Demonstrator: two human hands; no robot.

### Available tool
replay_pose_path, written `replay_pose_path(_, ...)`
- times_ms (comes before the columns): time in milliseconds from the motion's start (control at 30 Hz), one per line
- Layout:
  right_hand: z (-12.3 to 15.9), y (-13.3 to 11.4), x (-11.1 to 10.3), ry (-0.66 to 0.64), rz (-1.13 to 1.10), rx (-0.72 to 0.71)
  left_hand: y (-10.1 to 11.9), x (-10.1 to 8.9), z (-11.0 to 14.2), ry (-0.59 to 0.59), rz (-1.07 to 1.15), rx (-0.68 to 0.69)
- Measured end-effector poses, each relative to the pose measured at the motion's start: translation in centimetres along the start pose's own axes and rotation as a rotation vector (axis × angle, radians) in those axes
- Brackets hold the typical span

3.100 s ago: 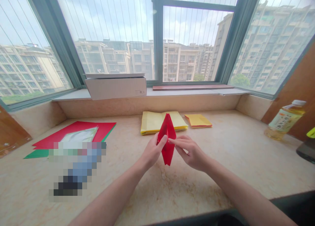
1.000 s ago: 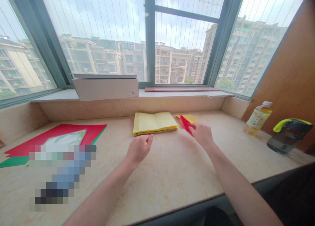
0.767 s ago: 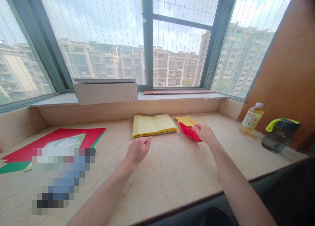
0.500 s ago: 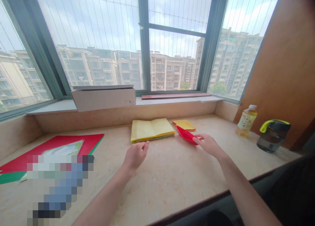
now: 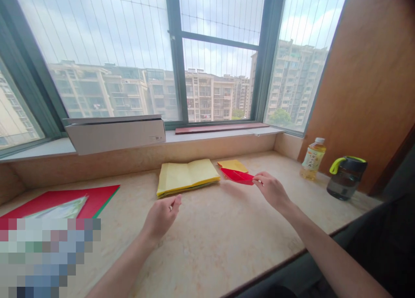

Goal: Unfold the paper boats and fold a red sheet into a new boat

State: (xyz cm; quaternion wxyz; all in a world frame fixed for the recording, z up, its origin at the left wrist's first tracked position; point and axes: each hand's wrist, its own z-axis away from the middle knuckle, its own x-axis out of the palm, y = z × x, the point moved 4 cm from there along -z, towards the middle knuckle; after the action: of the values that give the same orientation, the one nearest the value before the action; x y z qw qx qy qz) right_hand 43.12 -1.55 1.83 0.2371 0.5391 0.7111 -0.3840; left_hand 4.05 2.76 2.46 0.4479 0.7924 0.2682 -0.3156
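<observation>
My right hand (image 5: 269, 191) pinches the right end of a folded red paper (image 5: 236, 176), slim and pointed like a boat hull, held just above the counter. Behind it, partly covered, lies a small yellow-orange paper stack (image 5: 238, 165). To the left rests a bigger stack of yellow paper sheets (image 5: 189, 175) with a crease across its middle. My left hand (image 5: 162, 216) is curled in a loose fist on the near side of that stack, thumb toward its front edge; nothing shows in the fingers.
Red and green sheets (image 5: 100, 197) with a clear plastic packet (image 5: 65, 207) lie at left, partly blurred out. A white box (image 5: 116, 136) and a reddish board (image 5: 220, 128) sit on the window sill. A tea bottle (image 5: 313, 159) and a dark water cup (image 5: 346, 179) stand at right.
The view has turned slightly to the right. My right hand has lifted and tilted the red paper flatter, closer over the small yellow-orange stack. My left hand keeps its curled shape.
</observation>
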Motion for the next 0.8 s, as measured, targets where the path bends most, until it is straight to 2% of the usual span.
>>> replay_pose_path(100,-2.7,3.8,-1.1,0.106,0.137,0.132,-0.3,0.1,-0.1,-0.014,-0.039,0.01)
replay_pose_path(167,-4.6,7.3,-1.1,0.087,0.232,0.3,-0.6,0.0,-0.1,-0.01,-0.058,0.021)
replay_pose_path(267,-6.8,11.9,-0.4,0.06,0.285,0.436,-0.9,0.0,-0.1,0.009,-0.076,0.035)
replay_pose_path(367,-7.7,15.3,1.3,0.019,0.318,0.547,-1.2,0.0,-0.2,0.019,-0.069,0.024)
replay_pose_path(600,-9.3,19.1,5.5,-0.051,0.321,0.699,-1.5,-0.3,-0.1,0.041,-0.065,-0.017)
replay_pose_path(800,-11.1,20.1,7.0,-0.09,0.311,0.708,-2.1,-0.2,-0.2,0.024,-0.065,-0.069)
